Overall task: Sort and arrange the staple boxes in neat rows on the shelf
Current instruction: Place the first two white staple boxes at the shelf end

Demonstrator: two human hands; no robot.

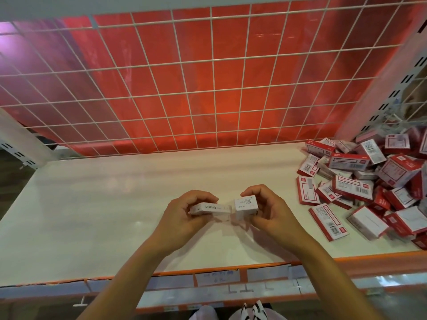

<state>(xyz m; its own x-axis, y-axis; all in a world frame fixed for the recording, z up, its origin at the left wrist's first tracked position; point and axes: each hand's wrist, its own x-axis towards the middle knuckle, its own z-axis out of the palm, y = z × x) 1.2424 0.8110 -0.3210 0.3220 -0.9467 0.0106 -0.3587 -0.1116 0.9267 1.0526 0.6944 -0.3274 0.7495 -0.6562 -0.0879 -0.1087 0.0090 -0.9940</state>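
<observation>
Box in my left hand: a flat white box [208, 208] with STAPLES printed in dark letters along its near side. It lies level, long side toward me.
Box in my right hand: a squarer white box [245, 207], taller than the other. I cannot read the small dark print on its top face. Its left end sits just beside the flat one's right end, with a thin gap between them.
Loose stock: a pile of staple boxes [369, 181], red and white with barcodes, heaped every way at the right end. Some lie flat and some stand on edge.
Where the held pair sits: low over the middle front of the shelf [104, 204]. I cannot tell whether either one touches the surface.
Edges: the orange front edge [208, 270] runs under my forearms, with a label strip [217, 279] below it. A wire grid [184, 88] closes the back, with a red sheet [231, 116] behind it. A slotted upright [392, 77] rises behind the pile.
Open room: plain white surface stretches left from my hands and back to the grid. On the right, the pile's nearest boxes lie near but apart.
Left hand [182, 218]: fingers curl over the flat box's top and the thumb is at its near side, gripping it. The forearm comes in from lower left.
Right hand [272, 213]: fingers hook over the far top edge and the thumb is at the near lower corner, gripping the squarer box.
</observation>
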